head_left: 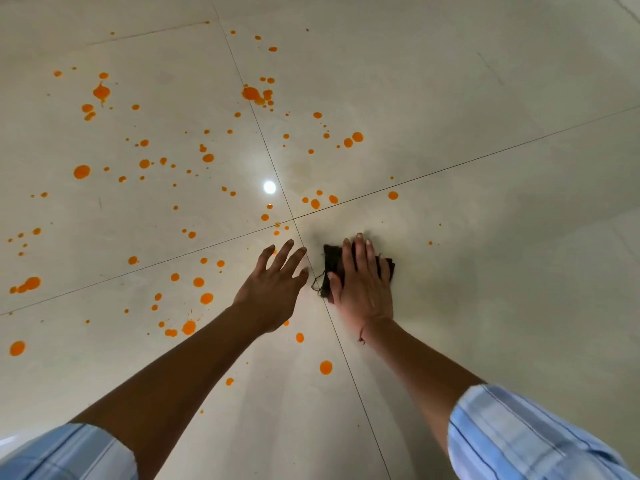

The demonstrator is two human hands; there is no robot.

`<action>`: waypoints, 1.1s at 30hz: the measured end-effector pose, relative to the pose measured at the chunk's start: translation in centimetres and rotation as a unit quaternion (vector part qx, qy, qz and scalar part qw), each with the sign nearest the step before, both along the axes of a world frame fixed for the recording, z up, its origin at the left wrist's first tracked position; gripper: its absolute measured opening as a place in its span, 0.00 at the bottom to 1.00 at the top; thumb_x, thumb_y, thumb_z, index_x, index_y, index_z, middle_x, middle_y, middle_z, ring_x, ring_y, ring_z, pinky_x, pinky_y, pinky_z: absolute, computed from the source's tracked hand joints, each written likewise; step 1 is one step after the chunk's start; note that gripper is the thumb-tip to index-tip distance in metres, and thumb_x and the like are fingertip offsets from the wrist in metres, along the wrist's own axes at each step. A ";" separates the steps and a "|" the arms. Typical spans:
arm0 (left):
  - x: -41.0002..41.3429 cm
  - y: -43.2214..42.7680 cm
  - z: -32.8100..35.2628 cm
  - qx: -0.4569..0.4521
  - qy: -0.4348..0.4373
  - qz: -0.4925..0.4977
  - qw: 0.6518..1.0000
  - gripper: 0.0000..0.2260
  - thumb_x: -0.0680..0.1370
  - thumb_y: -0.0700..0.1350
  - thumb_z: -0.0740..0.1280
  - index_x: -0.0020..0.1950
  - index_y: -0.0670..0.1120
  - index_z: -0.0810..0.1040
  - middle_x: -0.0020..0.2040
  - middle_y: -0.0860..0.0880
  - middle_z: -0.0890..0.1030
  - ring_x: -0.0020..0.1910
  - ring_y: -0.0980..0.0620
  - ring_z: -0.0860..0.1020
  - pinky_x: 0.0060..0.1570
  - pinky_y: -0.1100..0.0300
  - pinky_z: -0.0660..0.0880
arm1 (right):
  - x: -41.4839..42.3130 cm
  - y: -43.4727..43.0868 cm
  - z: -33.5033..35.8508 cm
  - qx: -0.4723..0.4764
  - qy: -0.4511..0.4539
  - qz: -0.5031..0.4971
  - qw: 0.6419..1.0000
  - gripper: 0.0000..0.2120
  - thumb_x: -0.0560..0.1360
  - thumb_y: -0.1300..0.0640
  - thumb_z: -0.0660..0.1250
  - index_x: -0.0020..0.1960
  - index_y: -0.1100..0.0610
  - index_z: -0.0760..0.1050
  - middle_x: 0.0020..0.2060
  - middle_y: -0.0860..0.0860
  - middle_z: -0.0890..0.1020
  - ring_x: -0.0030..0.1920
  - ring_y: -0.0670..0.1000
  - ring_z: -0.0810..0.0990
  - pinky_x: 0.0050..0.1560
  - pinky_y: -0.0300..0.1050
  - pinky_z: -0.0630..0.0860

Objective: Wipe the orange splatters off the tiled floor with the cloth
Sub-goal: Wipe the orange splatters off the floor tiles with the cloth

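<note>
A dark folded cloth (333, 261) lies on the glossy cream tiled floor (485, 271), just right of where four tiles meet. My right hand (362, 285) presses flat on top of the cloth, fingers spread, covering most of it. My left hand (273, 289) hovers beside it to the left, fingers apart and holding nothing. Orange splatters (252, 94) dot the floor in many drops of different sizes, mostly across the left and upper middle tiles, with a few near my arms such as one drop (326, 367).
Dark grout lines (450, 168) cross near the cloth. A bright ceiling light reflection (269, 187) shines on the tile above my hands. The right-hand tiles carry only a few tiny orange specks. My blue striped sleeves show at the bottom corners.
</note>
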State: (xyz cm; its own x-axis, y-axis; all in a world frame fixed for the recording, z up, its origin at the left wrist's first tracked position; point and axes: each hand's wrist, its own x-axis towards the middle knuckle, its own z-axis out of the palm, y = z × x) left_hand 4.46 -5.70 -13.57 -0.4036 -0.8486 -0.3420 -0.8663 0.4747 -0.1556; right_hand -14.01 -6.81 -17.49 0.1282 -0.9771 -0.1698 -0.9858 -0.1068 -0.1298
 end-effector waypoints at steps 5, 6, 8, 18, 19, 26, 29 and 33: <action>0.1 -0.3 0.0 -0.005 0.005 -0.012 1.000 0.24 0.81 0.46 0.55 0.77 0.49 0.57 0.79 0.41 0.44 0.77 0.39 0.38 0.72 0.41 0.38 | -1.4 9.7 0.2 0.023 -0.017 0.089 0.996 0.32 0.79 0.42 0.51 0.78 0.56 0.55 0.78 0.56 0.57 0.77 0.56 0.55 0.75 0.56 0.52; 0.1 -0.1 -0.1 -0.006 0.005 -0.013 1.000 0.24 0.81 0.46 0.55 0.77 0.48 0.57 0.79 0.41 0.44 0.77 0.39 0.38 0.72 0.41 0.38 | -1.8 9.3 -0.2 0.022 -0.012 0.094 0.995 0.32 0.79 0.42 0.51 0.78 0.56 0.54 0.78 0.56 0.57 0.77 0.56 0.56 0.75 0.55 0.52; 0.4 0.4 -0.3 -0.013 0.008 -0.012 1.000 0.25 0.81 0.46 0.56 0.78 0.48 0.56 0.79 0.41 0.43 0.77 0.39 0.38 0.72 0.42 0.37 | -1.4 6.0 -0.1 0.002 0.003 0.055 0.998 0.32 0.80 0.41 0.49 0.78 0.56 0.54 0.77 0.56 0.57 0.77 0.56 0.56 0.75 0.55 0.53; 4.5 1.2 0.0 -0.060 0.067 -0.026 0.996 0.24 0.77 0.43 0.62 0.74 0.48 0.66 0.78 0.41 0.58 0.77 0.40 0.52 0.73 0.42 0.51 | 0.4 11.9 -0.2 0.022 -0.034 0.123 0.992 0.34 0.78 0.40 0.54 0.78 0.56 0.56 0.78 0.55 0.57 0.77 0.56 0.57 0.73 0.57 0.55; 5.2 1.7 -0.1 -0.062 0.068 -0.023 0.995 0.25 0.76 0.43 0.63 0.74 0.48 0.67 0.77 0.41 0.58 0.77 0.40 0.53 0.72 0.42 0.51 | 1.8 9.4 -0.2 0.012 -0.027 0.103 0.994 0.33 0.78 0.40 0.52 0.78 0.56 0.55 0.78 0.56 0.56 0.77 0.56 0.56 0.74 0.57 0.54; 8.5 5.0 -0.1 -0.050 0.060 -0.029 0.997 0.26 0.75 0.44 0.67 0.72 0.49 0.69 0.77 0.41 0.59 0.76 0.40 0.56 0.71 0.42 0.52 | 4.1 12.0 0.0 0.016 -0.030 0.096 0.995 0.33 0.79 0.41 0.51 0.78 0.57 0.54 0.78 0.56 0.54 0.78 0.56 0.54 0.75 0.56 0.53; 8.3 6.7 0.3 -0.037 0.082 0.014 0.996 0.25 0.75 0.45 0.67 0.72 0.48 0.70 0.76 0.41 0.61 0.76 0.40 0.57 0.72 0.42 0.55 | 3.3 12.4 -0.6 0.026 -0.025 0.159 0.987 0.34 0.78 0.40 0.53 0.78 0.57 0.55 0.78 0.56 0.54 0.77 0.56 0.55 0.74 0.56 0.53; 8.0 9.7 -0.4 -0.039 0.114 0.104 0.987 0.26 0.79 0.59 0.57 0.73 0.47 0.68 0.77 0.43 0.60 0.77 0.42 0.54 0.72 0.44 0.51 | 6.3 5.7 -0.5 0.006 -0.012 0.074 0.997 0.33 0.80 0.40 0.48 0.79 0.56 0.52 0.78 0.56 0.54 0.78 0.55 0.52 0.75 0.56 0.52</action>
State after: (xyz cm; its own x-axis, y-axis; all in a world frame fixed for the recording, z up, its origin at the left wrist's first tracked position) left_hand 12.49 4.02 -13.96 -0.2774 -0.9410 -0.1937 -0.9603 0.2779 0.0252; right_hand -7.70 -1.15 -18.04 0.2744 -0.9453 -0.1761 -0.9561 -0.2486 -0.1550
